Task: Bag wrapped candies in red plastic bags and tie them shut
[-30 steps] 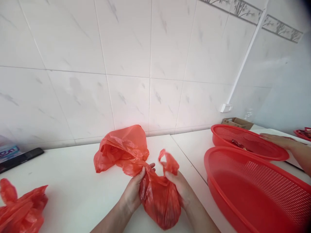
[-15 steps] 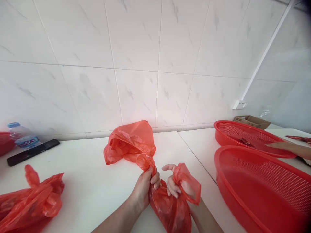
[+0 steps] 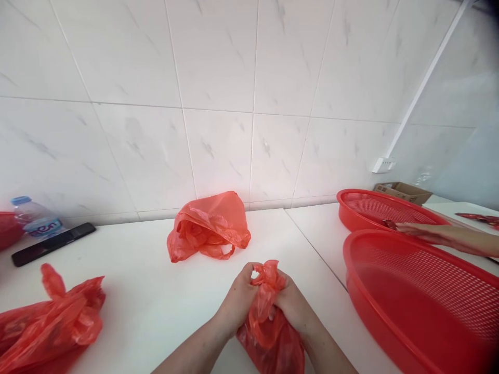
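Observation:
A filled red plastic bag (image 3: 273, 345) is at the bottom middle, its neck gathered between my two hands. My left hand (image 3: 239, 296) is closed on the left side of the gathered neck, the thumb by a small loop of plastic. On the right side, my right hand (image 3: 291, 301) grips the same neck, with some fingers hidden behind the plastic. Beyond them a crumpled, loose red bag (image 3: 212, 223) lies near the wall, touched by neither hand. Another full red bag (image 3: 50, 327) with its top bunched up rests at the lower left.
A phone (image 3: 53, 244) and a water bottle (image 3: 37, 215) stand at the far left. Large red baskets (image 3: 360, 311) fill the right side. Another person's hand (image 3: 421, 231) reaches over the rear basket (image 3: 346, 215). Behind are a cardboard box (image 3: 407, 192) and a white tray (image 3: 440, 209).
My left hand has come away from the loose bag, and both hands now meet at the filled bag's neck. The other person's hand has moved left to a small dark red item.

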Available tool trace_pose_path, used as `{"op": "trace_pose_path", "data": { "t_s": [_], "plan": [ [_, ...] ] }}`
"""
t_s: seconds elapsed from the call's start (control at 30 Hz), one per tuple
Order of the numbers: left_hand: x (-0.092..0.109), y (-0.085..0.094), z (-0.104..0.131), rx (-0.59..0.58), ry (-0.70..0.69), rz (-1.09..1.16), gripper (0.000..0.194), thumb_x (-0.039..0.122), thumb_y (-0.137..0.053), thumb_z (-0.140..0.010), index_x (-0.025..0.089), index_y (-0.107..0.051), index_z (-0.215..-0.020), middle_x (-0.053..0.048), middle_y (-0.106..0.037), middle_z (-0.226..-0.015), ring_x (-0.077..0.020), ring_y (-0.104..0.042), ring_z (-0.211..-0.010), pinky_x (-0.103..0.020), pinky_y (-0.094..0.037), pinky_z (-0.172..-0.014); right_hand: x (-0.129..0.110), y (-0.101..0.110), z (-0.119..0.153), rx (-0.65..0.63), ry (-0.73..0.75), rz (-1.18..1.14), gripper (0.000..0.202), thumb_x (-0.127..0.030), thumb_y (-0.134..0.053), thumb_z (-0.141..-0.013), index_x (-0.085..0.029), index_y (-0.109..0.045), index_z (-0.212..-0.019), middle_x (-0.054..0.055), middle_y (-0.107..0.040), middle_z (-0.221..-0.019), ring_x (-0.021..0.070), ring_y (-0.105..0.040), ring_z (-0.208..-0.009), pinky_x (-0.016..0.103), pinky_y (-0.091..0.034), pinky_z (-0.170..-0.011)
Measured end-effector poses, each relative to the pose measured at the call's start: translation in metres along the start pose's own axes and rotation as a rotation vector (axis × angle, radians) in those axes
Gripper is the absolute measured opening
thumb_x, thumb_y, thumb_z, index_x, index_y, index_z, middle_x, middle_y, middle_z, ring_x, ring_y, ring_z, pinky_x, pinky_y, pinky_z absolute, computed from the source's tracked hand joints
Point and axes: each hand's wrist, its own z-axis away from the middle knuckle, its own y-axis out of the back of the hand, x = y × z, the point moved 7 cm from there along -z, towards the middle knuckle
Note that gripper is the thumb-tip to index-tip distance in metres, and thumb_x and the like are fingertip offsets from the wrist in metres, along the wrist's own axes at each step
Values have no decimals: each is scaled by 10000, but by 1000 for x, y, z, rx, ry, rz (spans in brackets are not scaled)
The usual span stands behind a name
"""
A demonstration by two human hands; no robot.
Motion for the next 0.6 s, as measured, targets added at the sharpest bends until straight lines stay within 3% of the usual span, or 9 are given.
{"op": "trace_pose_path", "data": {
  "t_s": [0.07, 0.13, 0.23, 0.3, 0.33, 0.43, 0.53, 0.6],
  "plan": [
    [-5, 4, 0, 8, 6, -40, 397, 171, -625, -701, 222, -501, -1075, 16, -626, -641, -156, -567, -526, -271, -433, -553, 7, 13, -7, 53, 31, -76, 119, -195, -628, -683, -187, -512, -664, -73, -460, -427, 83, -406, -409, 219, -311, -446],
    [-4, 11, 2, 86, -79, -114, 474, 231, -618, -748, 246, -456, -1193, -57, -649, -946, -196, -620, -769, -323, -468, -717, 9, 28, -11, 127, 69, -109, 117, -231, -628, -685, -182, -524, -664, -61, -481, -431, 83, -413, -405, 219, -314, -444],
    [16, 11, 14, 158, -435, -337, 645, 263, -748, -650, 270, -497, -1244, -105, -451, -1347, -295, -432, -1211, -396, -339, -997, 8, 43, -11, 223, 73, -51, 204, -261, -609, -713, -174, -491, -571, -43, -484, -442, 75, -407, -411, 213, -287, -433],
    [25, 1, 22, 96, -611, -478, 746, 220, -841, -511, 282, -579, -1206, -101, -402, -1404, -347, -303, -1302, -423, -226, -1076, 7, 43, -10, 232, 48, -21, 226, -268, -591, -732, -177, -485, -555, -43, -480, -461, 75, -403, -423, 215, -284, -431],
    [25, -3, 23, 60, -633, -519, 682, 204, -847, -496, 286, -638, -1140, -102, -451, -1365, -359, -325, -1283, -430, -214, -1079, 6, 42, -9, 228, 42, -23, 198, -263, -588, -729, -180, -497, -575, -45, -488, -478, 78, -408, -431, 215, -288, -431],
    [21, -1, 16, 67, -562, -531, 170, 186, -702, -678, 276, -730, -820, -85, -645, -990, -297, -547, -981, -405, -354, -954, 3, 38, -6, 197, 46, -36, 60, -224, -557, -720, -192, -535, -674, -58, -501, -484, 79, -398, -412, 215, -274, -422],
    [17, 8, 7, 134, -470, -437, 141, 155, -589, -742, 239, -650, -647, -26, -617, -723, -210, -571, -723, -327, -437, -754, 4, 36, -6, 123, 15, -4, 55, -213, -510, -739, -186, -546, -708, -57, -496, -426, 64, -333, -344, 214, -209, -397],
    [11, 8, 1, 70, -362, -291, 122, 196, -591, -757, 221, -591, -637, -3, -604, -644, -185, -577, -642, -299, -447, -671, 4, 34, -5, 41, 17, -23, 85, -208, -497, -744, -176, -568, -777, -28, -565, -479, 64, -342, -342, 211, -199, -392]
  ]
}}
